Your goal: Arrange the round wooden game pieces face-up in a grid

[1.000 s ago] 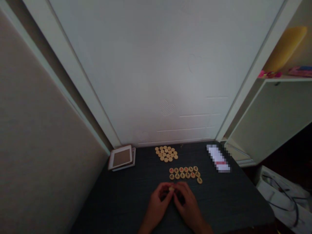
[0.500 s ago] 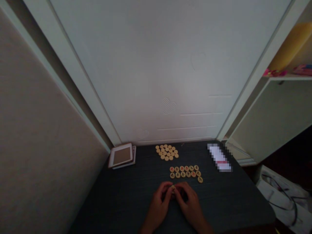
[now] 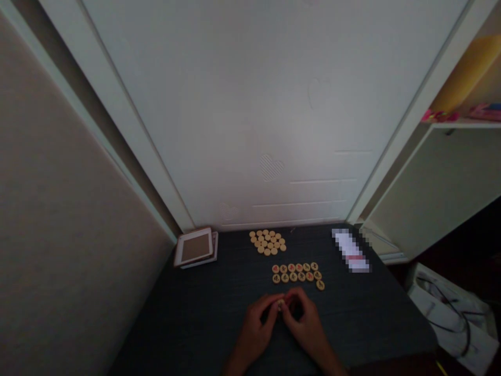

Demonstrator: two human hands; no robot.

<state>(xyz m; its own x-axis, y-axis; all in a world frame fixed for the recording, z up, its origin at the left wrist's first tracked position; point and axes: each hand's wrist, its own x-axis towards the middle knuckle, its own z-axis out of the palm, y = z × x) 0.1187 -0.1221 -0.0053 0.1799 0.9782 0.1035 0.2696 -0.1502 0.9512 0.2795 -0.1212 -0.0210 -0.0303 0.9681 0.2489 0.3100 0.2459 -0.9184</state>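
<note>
My left hand (image 3: 256, 325) and my right hand (image 3: 307, 321) meet at the near middle of a dark table (image 3: 195, 324). Their fingertips pinch one small round wooden game piece (image 3: 280, 304) between them. Just beyond the hands lie two rows of round pieces with red and dark marks facing up (image 3: 297, 274). Farther back, near the wall, sits a cluster of several plain-faced round pieces (image 3: 267, 242).
A flat square box with a brown panel (image 3: 194, 248) lies at the table's back left corner. A blurred white card or packet (image 3: 350, 250) lies at the back right. White shelving (image 3: 438, 188) stands to the right, and a white bag with cables (image 3: 454, 313) on the floor.
Both hands stay together on the piece; they shifted slightly to the right and the fingers turned it a little. The camera tilted a touch.
</note>
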